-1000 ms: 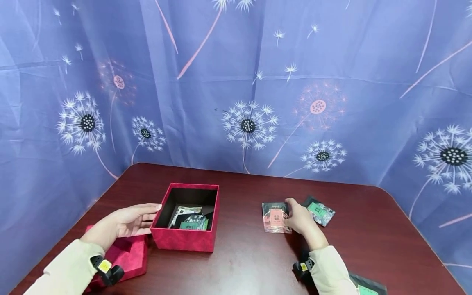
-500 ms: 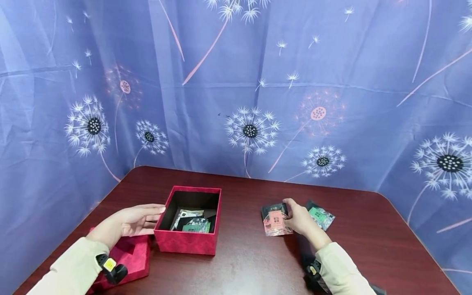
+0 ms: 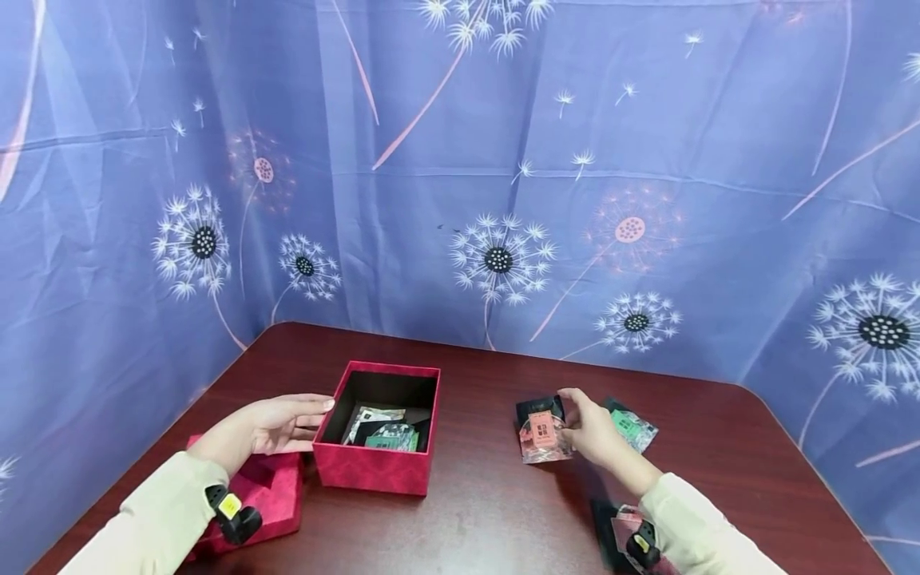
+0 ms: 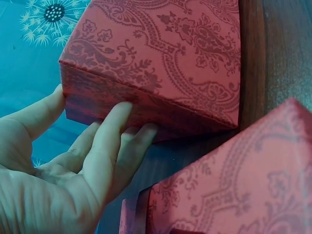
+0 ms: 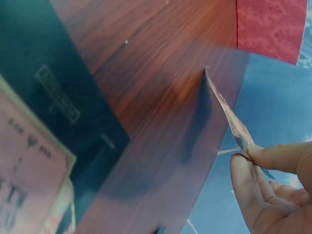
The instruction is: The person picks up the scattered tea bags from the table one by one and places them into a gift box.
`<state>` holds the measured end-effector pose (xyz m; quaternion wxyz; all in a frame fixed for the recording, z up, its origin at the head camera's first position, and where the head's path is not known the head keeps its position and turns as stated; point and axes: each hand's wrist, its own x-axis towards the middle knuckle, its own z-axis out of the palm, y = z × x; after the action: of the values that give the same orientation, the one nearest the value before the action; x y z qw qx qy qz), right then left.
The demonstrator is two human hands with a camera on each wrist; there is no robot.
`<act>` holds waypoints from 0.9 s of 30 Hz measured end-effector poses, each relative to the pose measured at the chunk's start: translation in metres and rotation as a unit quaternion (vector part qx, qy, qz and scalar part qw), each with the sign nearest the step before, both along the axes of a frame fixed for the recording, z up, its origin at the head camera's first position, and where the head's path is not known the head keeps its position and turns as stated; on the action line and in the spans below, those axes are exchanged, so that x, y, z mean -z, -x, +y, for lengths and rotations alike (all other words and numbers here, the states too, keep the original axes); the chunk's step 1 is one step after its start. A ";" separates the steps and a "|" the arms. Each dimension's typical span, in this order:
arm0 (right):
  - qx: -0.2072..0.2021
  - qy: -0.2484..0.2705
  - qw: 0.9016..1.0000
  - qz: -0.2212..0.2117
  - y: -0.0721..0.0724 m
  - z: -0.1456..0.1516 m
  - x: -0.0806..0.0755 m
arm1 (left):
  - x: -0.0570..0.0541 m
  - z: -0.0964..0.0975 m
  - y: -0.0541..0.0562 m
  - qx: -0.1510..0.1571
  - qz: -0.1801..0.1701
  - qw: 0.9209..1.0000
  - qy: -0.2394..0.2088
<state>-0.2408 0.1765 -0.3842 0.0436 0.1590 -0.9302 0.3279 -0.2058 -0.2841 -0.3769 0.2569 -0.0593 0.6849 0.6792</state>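
A red patterned box (image 3: 375, 469) without its lid stands left of centre, holding several flat packets (image 3: 391, 436). My left hand (image 3: 287, 425) touches the box's left side, its fingers extended and loosely spread; in the left wrist view the thumb (image 4: 46, 109) meets the box edge. Right of the box, my right hand (image 3: 592, 431) pinches the right edge of a dark packet with a pink label (image 3: 541, 441). Seen edge-on in the right wrist view, this packet (image 5: 229, 116) is tilted between thumb and fingers.
A red lid (image 3: 279, 495) lies beneath my left forearm. Another packet with a green label (image 3: 631, 427) lies behind my right hand. Near my right wrist is a dark packet with a pink label (image 3: 611, 531), partly covered. A blue dandelion-print curtain (image 3: 431, 239) hangs behind the brown table (image 3: 474, 511).
The pink-labelled packet has gone from lying flat to tilted in my right hand's pinch. My left hand stays at the box. The head view has shifted slightly.
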 end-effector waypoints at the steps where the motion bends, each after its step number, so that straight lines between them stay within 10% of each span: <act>1: -0.005 0.005 1.000 -0.002 -0.001 0.001 -0.002 | 0.000 0.000 0.000 0.000 0.000 1.000 0.000; 13: 0.017 0.053 0.994 -0.091 -0.014 0.000 -0.028 | -0.003 -0.001 0.003 0.006 0.001 1.000 -0.018; 27: -0.025 0.166 0.966 -0.197 -0.022 -0.020 -0.059 | -0.006 -0.001 0.004 0.034 0.016 0.999 -0.006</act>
<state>-0.2190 0.1564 -0.3257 -0.1230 0.1052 -0.8488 0.5034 -0.2103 -0.2856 -0.3710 0.2693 -0.0242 0.6866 0.6749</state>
